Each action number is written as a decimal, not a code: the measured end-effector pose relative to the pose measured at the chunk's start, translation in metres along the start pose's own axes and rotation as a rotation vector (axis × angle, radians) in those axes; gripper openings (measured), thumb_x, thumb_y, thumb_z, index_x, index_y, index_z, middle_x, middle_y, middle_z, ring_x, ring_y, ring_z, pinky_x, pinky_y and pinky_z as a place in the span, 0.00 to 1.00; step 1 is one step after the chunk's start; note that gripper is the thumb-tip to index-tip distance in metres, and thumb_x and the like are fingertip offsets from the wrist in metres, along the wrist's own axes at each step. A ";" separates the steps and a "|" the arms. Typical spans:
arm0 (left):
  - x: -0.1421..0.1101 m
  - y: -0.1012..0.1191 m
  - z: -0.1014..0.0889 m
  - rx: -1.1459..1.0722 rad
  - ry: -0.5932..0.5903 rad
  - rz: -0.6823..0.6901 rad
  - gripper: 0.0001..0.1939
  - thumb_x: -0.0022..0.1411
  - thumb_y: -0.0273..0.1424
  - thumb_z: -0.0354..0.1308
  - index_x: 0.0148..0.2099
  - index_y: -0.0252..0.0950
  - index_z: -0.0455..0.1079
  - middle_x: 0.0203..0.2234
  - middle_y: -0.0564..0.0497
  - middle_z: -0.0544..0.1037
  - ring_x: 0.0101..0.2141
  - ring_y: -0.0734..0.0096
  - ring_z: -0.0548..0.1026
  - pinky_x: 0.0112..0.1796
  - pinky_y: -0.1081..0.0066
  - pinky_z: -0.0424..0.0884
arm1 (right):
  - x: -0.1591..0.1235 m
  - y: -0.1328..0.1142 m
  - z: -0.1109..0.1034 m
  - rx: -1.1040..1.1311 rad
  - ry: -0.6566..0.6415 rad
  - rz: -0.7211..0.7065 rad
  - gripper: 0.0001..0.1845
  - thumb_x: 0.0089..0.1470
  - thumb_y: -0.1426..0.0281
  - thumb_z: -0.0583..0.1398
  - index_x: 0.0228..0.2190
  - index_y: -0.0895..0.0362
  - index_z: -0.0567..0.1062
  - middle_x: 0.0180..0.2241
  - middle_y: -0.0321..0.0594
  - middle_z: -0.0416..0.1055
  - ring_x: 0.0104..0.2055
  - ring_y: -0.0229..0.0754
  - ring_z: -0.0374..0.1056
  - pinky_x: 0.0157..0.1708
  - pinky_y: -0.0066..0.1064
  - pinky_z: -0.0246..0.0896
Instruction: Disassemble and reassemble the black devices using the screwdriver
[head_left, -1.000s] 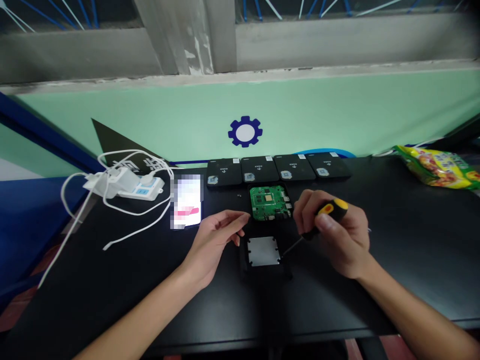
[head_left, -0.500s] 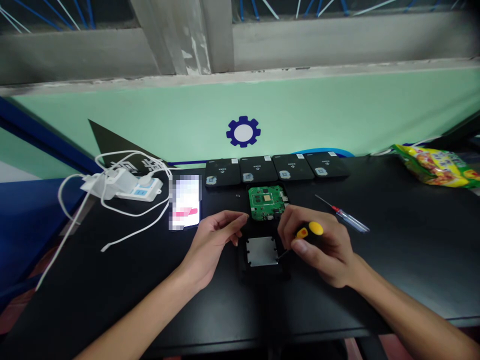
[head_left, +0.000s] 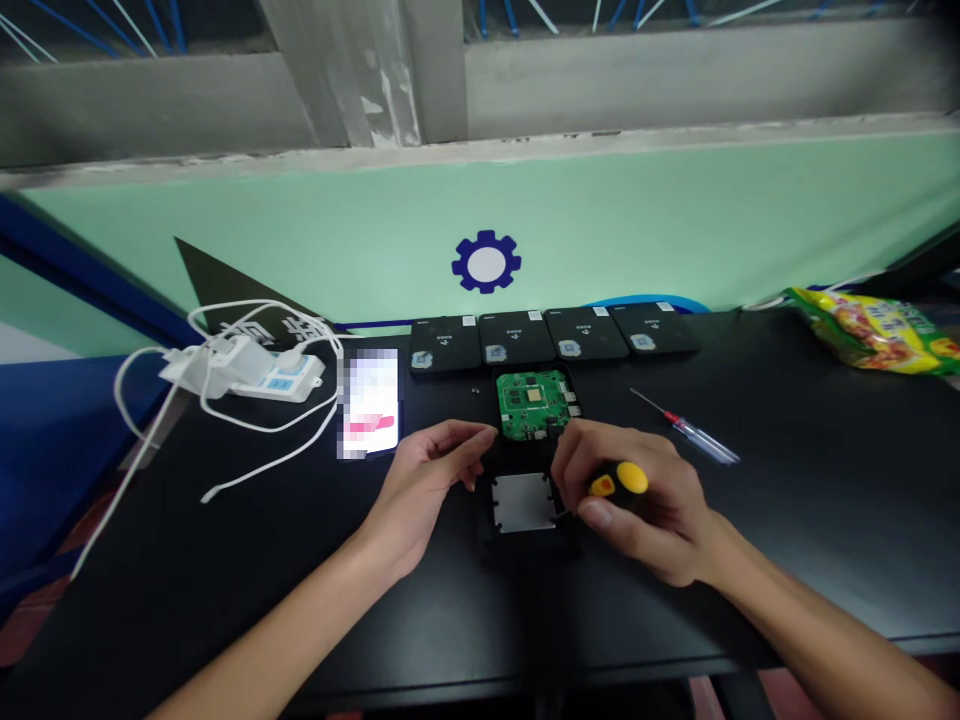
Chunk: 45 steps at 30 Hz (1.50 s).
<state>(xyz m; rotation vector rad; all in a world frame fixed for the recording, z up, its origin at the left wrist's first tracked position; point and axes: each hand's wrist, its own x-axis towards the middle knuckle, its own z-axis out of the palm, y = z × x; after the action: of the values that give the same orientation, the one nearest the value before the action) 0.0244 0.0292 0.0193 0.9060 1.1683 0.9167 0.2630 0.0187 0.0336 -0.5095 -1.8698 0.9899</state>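
Note:
My right hand (head_left: 637,495) is closed around a screwdriver (head_left: 631,478) with a black and yellow handle. Its thin shaft slants left to the right edge of a silver metal plate (head_left: 523,502), set in a black cover on the table. My left hand (head_left: 424,485) is closed, thumb and forefinger pinched together at the cover's far left corner; what lies between them is lost against the black. Just beyond both hands, a green circuit board (head_left: 532,405) sits in an open black case.
Behind the board is a row of several black boxes (head_left: 511,337). A clear-handled screwdriver (head_left: 697,435) lies to the right, near a yellow-green snack bag (head_left: 877,330). On the left are a lit phone (head_left: 369,405), a white power strip (head_left: 296,378) and loose cables. Tiny screws (head_left: 475,391) lie near the case.
The handle of the screwdriver in my right hand has tipped slightly lower, and that hand has shifted a little down and left. My left hand stays in place.

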 end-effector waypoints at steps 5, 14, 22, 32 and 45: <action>0.000 0.000 -0.001 -0.021 -0.001 -0.011 0.15 0.62 0.40 0.78 0.43 0.35 0.86 0.31 0.51 0.77 0.32 0.69 0.69 0.33 0.68 0.62 | 0.001 -0.001 -0.002 0.007 0.042 0.020 0.06 0.69 0.71 0.62 0.36 0.55 0.74 0.31 0.40 0.70 0.33 0.45 0.68 0.33 0.38 0.61; -0.001 0.000 0.000 -0.006 -0.003 0.004 0.13 0.63 0.40 0.76 0.44 0.36 0.86 0.31 0.50 0.77 0.31 0.68 0.69 0.34 0.67 0.63 | 0.001 -0.002 -0.001 -0.013 0.032 0.016 0.06 0.69 0.71 0.62 0.35 0.55 0.74 0.31 0.40 0.70 0.33 0.45 0.68 0.33 0.38 0.61; 0.000 -0.001 -0.001 0.003 -0.004 0.001 0.14 0.63 0.41 0.76 0.44 0.36 0.86 0.32 0.50 0.78 0.32 0.68 0.69 0.34 0.67 0.63 | 0.000 0.000 -0.002 -0.010 0.018 0.012 0.06 0.68 0.72 0.62 0.35 0.55 0.74 0.30 0.39 0.70 0.33 0.44 0.68 0.32 0.37 0.61; 0.000 0.000 0.000 0.008 -0.002 0.001 0.14 0.64 0.41 0.76 0.44 0.36 0.85 0.32 0.50 0.77 0.32 0.68 0.69 0.33 0.67 0.62 | 0.003 -0.003 -0.001 -0.004 -0.008 0.021 0.05 0.68 0.71 0.63 0.37 0.55 0.78 0.31 0.41 0.73 0.33 0.47 0.69 0.34 0.40 0.62; 0.000 0.001 0.000 -0.021 -0.017 0.004 0.14 0.62 0.40 0.77 0.43 0.36 0.86 0.33 0.49 0.79 0.31 0.70 0.69 0.33 0.68 0.63 | -0.003 -0.006 0.008 0.688 -0.030 0.406 0.09 0.68 0.64 0.70 0.44 0.57 0.82 0.34 0.41 0.77 0.31 0.39 0.66 0.29 0.31 0.59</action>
<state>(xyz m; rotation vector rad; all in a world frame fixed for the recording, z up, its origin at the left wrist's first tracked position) 0.0240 0.0295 0.0201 0.8978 1.1409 0.9212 0.2583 0.0098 0.0344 -0.4548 -1.3416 1.8181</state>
